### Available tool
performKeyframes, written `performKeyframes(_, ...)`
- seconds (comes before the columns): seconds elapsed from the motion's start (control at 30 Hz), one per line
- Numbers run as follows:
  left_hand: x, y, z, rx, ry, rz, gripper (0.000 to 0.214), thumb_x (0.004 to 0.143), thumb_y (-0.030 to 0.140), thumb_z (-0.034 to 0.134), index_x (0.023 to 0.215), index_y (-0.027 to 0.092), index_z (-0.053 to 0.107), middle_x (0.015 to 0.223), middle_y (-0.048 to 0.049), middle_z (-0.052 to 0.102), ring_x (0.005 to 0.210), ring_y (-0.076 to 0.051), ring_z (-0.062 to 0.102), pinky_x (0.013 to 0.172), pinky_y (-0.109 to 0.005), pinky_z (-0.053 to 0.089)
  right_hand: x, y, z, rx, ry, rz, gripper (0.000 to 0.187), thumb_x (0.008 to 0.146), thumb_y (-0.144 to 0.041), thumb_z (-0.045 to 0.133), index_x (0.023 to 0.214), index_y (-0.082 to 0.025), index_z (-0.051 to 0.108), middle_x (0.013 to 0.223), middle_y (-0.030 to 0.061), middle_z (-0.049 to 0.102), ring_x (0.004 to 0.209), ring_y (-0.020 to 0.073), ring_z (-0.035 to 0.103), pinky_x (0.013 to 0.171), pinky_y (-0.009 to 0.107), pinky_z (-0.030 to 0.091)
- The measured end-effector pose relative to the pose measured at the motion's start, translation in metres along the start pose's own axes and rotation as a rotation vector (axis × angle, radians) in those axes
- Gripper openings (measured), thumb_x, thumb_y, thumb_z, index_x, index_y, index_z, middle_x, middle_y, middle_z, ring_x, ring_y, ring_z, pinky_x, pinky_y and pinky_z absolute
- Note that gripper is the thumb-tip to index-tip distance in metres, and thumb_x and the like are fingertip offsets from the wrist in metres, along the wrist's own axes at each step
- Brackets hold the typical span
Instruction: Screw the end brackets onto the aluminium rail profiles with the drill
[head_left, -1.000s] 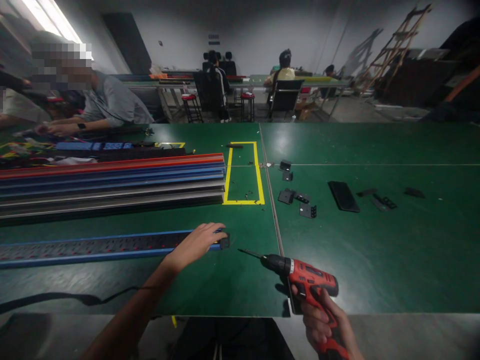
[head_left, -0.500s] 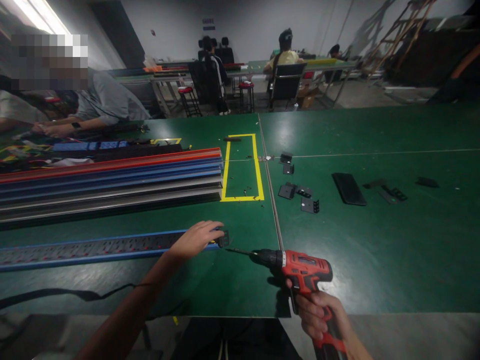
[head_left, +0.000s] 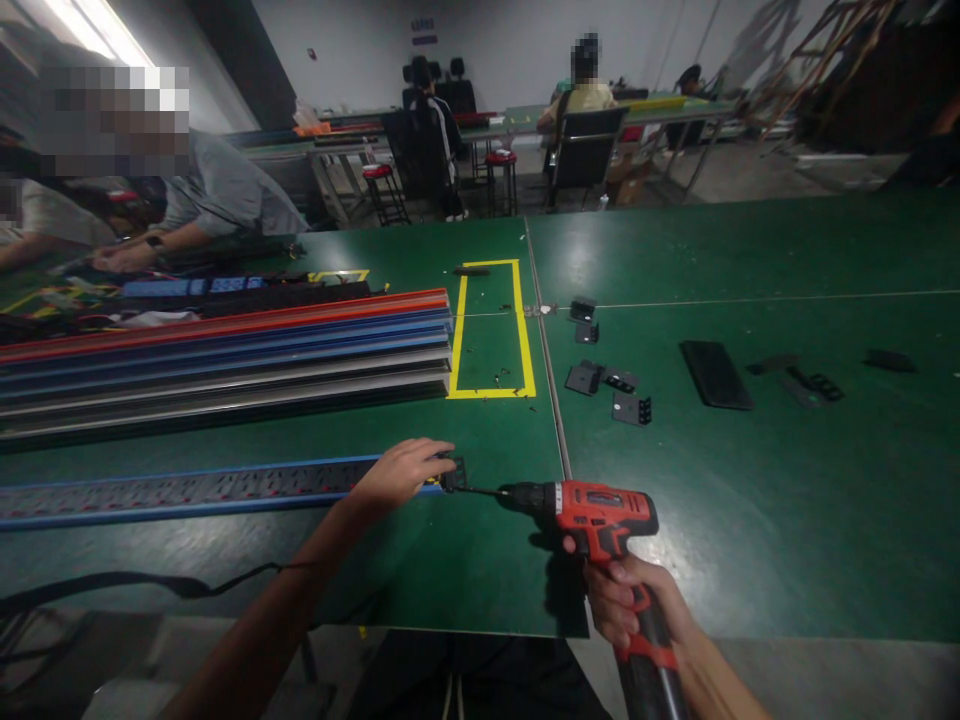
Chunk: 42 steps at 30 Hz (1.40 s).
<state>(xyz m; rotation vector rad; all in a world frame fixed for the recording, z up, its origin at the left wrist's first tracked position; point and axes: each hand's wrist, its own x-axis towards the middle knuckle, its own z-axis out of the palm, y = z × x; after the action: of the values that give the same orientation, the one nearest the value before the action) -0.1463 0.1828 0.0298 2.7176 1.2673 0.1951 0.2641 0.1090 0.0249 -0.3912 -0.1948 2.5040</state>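
Where left hand (head_left: pixel 405 470) partly hides blue strip (head_left: pixel 225 490), cannot tell fingers' hold; right hand (head_left: pixel 621 598) clasps red drill (head_left: pixel 609 508).

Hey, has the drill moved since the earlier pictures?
Yes. Judged against the table seam, the drill has shifted left, its bit now nearer the left hand.

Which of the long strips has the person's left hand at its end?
The blue-edged, dark-faced strip lying alone nearest the person: the left hand covers its right end. The other strips lie side by side farther back.
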Motion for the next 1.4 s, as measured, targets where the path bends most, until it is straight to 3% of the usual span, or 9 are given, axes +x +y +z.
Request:
performKeyframes(0.33,0.002,0.004,-0.005,0.019,0.0,0.011,0.043,0.096,0.005,0.048,0.127,0.025,0.071,0.141,-0.0097,0.066,0.12,-0.024,0.064,0.1,-0.042,0.053,0.007,0.0,0.002,-0.006,-0.012,0.03,0.027,0.082,-0.023,0.072,0.109,-0.017,0.072,0.056,-0.0122,0.042,0.04,0.005,0.022,0.044,0.018,0.041)
performKeyframes(0.77,0.005,0.007,-0.009,0.048,0.006,0.047,0.043,0.093,0.003,0.05,0.126,0.021,0.07,0.14,-0.0121,0.066,0.116,-0.026,0.065,0.094,-0.042,0.055,0.015,-0.008,0.009,-0.081,0.018,0.061,0.027,0.079,-0.023,0.072,0.105,-0.018,0.071,0.056,-0.0111,0.045,0.04,0.0049,0.031,0.044,0.019,0.042)
performKeyframes(1.07,0.011,0.008,-0.018,0.112,-0.053,0.038,0.049,0.091,0.0,0.054,0.128,0.028,0.07,0.145,-0.0065,0.065,0.109,-0.021,0.07,0.082,-0.03,0.056,0.018,-0.019,0.024,-0.131,0.058,0.076,0.034,0.077,-0.021,0.074,0.11,-0.018,0.072,0.056,-0.0097,0.049,0.041,0.0066,0.042,0.044,0.022,0.045)
performKeyframes(1.4,0.006,0.007,-0.019,0.074,-0.034,0.04,0.037,0.096,0.008,0.056,0.125,0.026,0.072,0.14,-0.0091,0.068,0.114,-0.023,0.069,0.089,-0.034,0.058,0.018,-0.024,0.025,-0.126,0.017,0.088,0.036,0.081,-0.019,0.071,0.118,-0.016,0.069,0.058,-0.0103,0.05,0.042,0.0062,0.046,0.047,0.021,0.049)
